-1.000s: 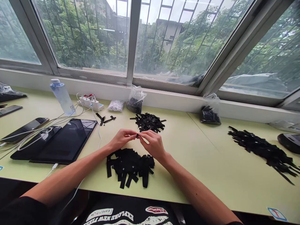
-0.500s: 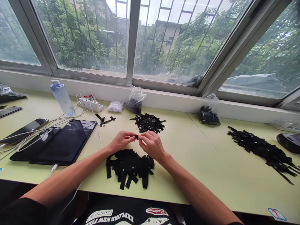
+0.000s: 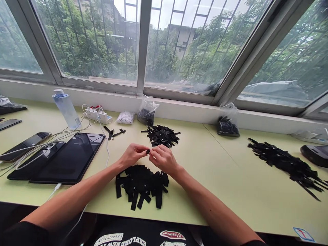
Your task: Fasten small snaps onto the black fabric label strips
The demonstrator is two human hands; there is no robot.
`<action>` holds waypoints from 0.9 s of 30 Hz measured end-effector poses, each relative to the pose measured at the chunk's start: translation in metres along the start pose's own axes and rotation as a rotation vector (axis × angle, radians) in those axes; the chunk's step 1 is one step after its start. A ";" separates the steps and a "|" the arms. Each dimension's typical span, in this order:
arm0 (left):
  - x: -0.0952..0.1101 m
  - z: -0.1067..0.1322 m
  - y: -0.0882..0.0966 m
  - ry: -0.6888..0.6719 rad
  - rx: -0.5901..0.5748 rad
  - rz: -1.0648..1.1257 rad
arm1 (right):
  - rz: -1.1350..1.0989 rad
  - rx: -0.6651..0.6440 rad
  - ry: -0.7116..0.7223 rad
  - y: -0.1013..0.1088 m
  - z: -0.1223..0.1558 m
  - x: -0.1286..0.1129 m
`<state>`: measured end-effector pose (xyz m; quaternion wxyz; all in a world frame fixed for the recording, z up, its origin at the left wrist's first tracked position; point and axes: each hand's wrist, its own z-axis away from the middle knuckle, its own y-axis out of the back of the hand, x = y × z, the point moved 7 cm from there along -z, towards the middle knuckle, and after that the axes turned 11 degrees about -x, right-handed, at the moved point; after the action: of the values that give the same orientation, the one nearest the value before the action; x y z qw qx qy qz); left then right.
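Between my fingertips is a small black fabric strip (image 3: 148,152), mostly hidden by the fingers. My left hand (image 3: 133,154) pinches it from the left. From the other side my right hand (image 3: 163,158) closes on it with thumb and fingers. Just below the hands lies a near pile of black strips (image 3: 143,184), some with small white letter marks such as M. Behind the hands is a second heap of black strips (image 3: 162,135) with small pale marks.
On the left are a dark tablet (image 3: 70,159), phones, cables, a power strip (image 3: 98,115) and a water bottle (image 3: 66,108). Clear bags of black pieces (image 3: 147,115) stand near the window ledge. Another long pile of black strips (image 3: 284,165) lies at right.
The black strip between my fingers has turned and shows less of its face. My hands stay together in nearly the same place. The view has shifted slightly.
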<state>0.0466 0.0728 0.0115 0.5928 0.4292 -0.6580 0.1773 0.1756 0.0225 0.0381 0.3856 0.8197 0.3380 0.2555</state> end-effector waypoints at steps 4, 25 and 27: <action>-0.004 -0.001 -0.001 0.014 0.019 0.056 | -0.001 0.002 0.029 -0.001 0.001 0.003; 0.003 0.002 0.015 -0.054 0.009 -0.657 | -0.326 -0.181 -0.228 -0.020 0.002 0.028; 0.000 0.002 0.015 -0.049 -0.001 -0.687 | -0.325 -0.205 -0.234 -0.022 0.005 0.032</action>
<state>0.0335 0.0797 0.0148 0.6022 0.6295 -0.4891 -0.0434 0.1915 0.0547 0.0227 0.5395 0.7351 0.3906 0.1262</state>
